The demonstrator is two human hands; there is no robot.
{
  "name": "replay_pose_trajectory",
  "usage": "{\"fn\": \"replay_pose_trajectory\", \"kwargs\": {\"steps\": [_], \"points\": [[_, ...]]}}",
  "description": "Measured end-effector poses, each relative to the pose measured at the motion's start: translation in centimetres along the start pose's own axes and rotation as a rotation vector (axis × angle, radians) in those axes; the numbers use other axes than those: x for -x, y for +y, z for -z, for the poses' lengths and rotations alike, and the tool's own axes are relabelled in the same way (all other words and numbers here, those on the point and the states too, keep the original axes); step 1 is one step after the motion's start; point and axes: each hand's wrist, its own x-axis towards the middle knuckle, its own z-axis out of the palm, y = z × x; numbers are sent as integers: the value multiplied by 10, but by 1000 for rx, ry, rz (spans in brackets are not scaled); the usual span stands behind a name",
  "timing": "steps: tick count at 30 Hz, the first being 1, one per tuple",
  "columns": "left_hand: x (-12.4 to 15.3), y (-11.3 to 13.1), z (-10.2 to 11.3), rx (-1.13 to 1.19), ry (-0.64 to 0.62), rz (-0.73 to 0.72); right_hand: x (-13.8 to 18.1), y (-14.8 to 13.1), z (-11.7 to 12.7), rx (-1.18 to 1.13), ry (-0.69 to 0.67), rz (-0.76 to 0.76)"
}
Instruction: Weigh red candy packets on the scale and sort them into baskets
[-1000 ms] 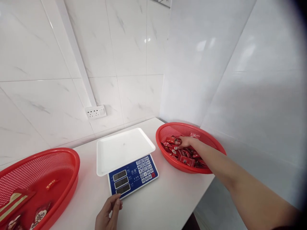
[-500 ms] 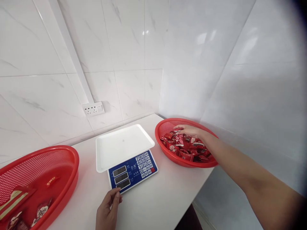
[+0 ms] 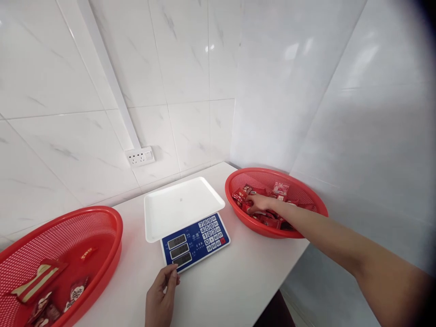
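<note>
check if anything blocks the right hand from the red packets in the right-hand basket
Nothing visible does. The right hand is down among the red packets inside the right-hand basket. The left hand is well apart, at the near edge of the scale.

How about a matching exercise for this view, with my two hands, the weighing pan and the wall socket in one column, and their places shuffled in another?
Column one:
1. Left hand
2. Right hand
3. Weighing pan
4. Wall socket

Column two:
A. On the tiled wall
B. By the lowest display
C. Just behind the blue keypad panel
D. Among red wrapped packets in a basket

Pairs: 1-B, 2-D, 3-C, 4-A.
</note>
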Motion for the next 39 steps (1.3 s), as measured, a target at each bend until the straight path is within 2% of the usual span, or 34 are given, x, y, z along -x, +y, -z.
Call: {"fn": "replay_pose_trajectory", "kwargs": {"steps": [2, 5, 9, 13, 18, 31, 35, 39], "points": [[0, 1, 0, 9, -4, -3, 3, -3, 5, 22, -42, -15], [0, 2, 0, 25, -5, 0, 8, -6, 17, 23, -33, -6], [0, 2, 0, 22, 5, -6, 13, -2, 36, -24, 50, 3], [1, 2, -1, 25, 3, -25, 17, 4, 47, -88, 167, -61], [4, 2, -3, 29, 16, -36, 20, 6, 46, -168, 266, -100], [4, -2, -1, 22, 5, -70, 23, -1, 46, -322, 386, -83], [4, -3, -2, 22, -5, -78, 28, -21, 45, -380, 417, -59], [7, -1, -5, 65, -26, -92, 24, -73, 34, -425, 391, 136]]}}
